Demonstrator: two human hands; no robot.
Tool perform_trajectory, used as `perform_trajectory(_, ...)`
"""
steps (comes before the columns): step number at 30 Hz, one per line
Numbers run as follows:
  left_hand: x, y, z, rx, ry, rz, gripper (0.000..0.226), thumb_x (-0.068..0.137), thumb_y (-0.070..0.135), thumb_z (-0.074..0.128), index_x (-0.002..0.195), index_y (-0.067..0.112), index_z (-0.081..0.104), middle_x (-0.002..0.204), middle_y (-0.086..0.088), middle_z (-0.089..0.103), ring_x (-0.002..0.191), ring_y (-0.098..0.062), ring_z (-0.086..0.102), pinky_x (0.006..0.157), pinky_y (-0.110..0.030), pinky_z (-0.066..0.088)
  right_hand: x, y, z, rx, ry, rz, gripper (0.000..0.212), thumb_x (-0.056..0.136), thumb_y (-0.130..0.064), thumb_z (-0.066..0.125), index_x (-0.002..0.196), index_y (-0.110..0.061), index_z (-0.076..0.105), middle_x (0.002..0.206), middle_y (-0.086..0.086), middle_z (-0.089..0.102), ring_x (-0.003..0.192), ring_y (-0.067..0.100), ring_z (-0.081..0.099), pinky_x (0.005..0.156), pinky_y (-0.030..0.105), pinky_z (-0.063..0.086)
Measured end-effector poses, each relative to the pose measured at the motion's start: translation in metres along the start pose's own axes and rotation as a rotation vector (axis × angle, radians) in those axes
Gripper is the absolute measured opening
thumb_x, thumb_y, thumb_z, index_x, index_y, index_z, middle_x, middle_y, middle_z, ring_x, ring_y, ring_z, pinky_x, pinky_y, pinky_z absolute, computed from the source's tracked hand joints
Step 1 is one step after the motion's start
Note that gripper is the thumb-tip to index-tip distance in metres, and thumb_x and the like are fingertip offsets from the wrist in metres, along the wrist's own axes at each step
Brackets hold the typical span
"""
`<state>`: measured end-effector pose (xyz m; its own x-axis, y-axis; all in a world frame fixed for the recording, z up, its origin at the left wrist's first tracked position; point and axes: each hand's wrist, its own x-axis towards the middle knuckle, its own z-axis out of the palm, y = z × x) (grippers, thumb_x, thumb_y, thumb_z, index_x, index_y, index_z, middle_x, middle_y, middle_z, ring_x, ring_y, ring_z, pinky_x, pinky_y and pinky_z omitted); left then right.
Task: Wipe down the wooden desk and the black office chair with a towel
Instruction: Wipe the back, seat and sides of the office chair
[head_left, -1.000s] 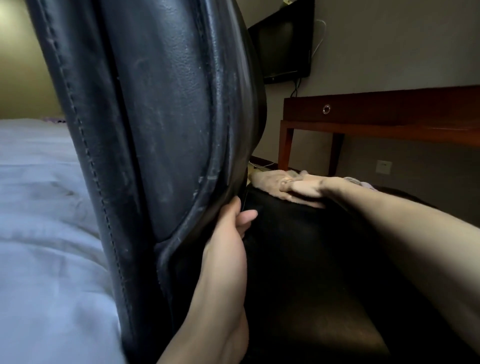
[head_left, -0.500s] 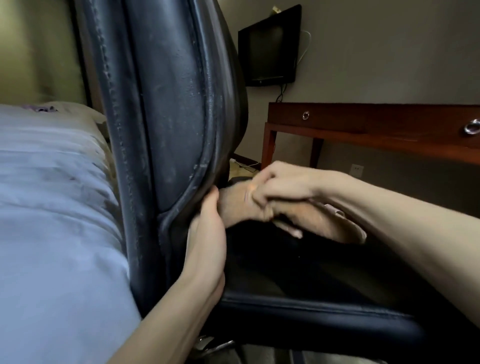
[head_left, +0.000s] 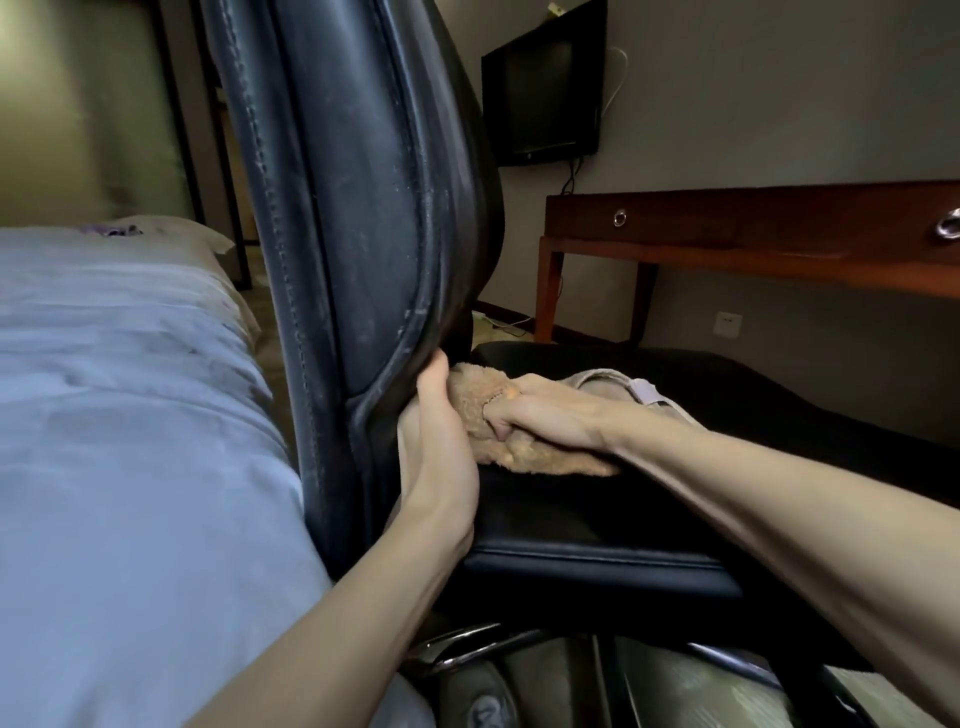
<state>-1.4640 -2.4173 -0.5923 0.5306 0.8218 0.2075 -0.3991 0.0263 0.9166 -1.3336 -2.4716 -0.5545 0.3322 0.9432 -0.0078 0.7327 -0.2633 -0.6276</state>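
The black office chair (head_left: 363, 208) fills the middle, its worn backrest upright and its seat (head_left: 597, 514) stretching to the right. My left hand (head_left: 436, 457) grips the lower edge of the backrest where it meets the seat. My right hand (head_left: 540, 415) holds a bunched tan towel (head_left: 483, 395) on the seat, close to the crease under the backrest and touching my left hand. The wooden desk (head_left: 753, 234) stands against the far wall on the right, with ring pulls on its drawers.
A bed with a pale blue cover (head_left: 130, 441) lies close on the left of the chair. A dark television (head_left: 545, 83) hangs on the wall above the desk's left end. The chair's chrome base (head_left: 467, 644) shows below the seat.
My right hand has drawn the towel from the far side of the seat back toward the backrest and bunched it in its fingers. My left hand has kept its hold on the backrest.
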Motion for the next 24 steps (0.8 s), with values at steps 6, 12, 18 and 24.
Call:
perform_trajectory(6,-0.012,0.020,-0.011,-0.095,-0.175,-0.153,0.050,0.098,0.054,0.053,0.119,0.013,0.071,0.106,-0.008,0.079,0.099,-0.022,0.076,0.092,-0.037,0.054,-0.086,0.003,-0.025,0.176,0.023,-0.041,0.017,0.064,-0.021,0.055,0.049,-0.029,0.054,0.052,-0.022,0.049,0.050,-0.005,0.045,0.053,0.009,0.040)
perform_trajectory(12,-0.032,0.041,-0.057,-0.026,-0.318,-0.037,0.056,0.106,0.051,0.035,0.117,0.014,0.076,0.122,-0.004,0.076,0.118,-0.008,0.069,0.100,-0.024,0.044,-0.059,0.006,-0.044,0.053,0.678,0.046,0.050,0.068,-0.048,0.061,0.116,-0.037,0.061,0.114,-0.011,0.069,0.112,0.021,0.062,0.098,0.037,0.048)
perform_trajectory(18,-0.047,0.027,-0.068,-0.044,-0.237,0.003,0.058,0.108,0.049,0.028,0.131,0.013,0.067,0.130,-0.001,0.072,0.126,-0.005,0.063,0.113,-0.024,0.039,-0.004,-0.003,0.010,-0.442,0.214,0.181,0.045,0.100,-0.046,0.043,0.141,-0.034,0.056,0.154,0.011,0.049,0.142,0.035,0.042,0.117,0.046,0.032)
perform_trajectory(24,-0.046,0.027,-0.068,-0.116,-0.240,0.037,0.069,0.096,0.063,0.041,0.136,0.011,0.061,0.131,-0.004,0.072,0.127,-0.008,0.063,0.116,-0.029,0.037,-0.054,-0.031,0.035,-0.437,0.179,-0.228,0.012,0.073,-0.049,0.053,0.085,-0.049,0.052,0.080,-0.015,0.061,0.090,0.020,0.064,0.080,0.039,0.048)
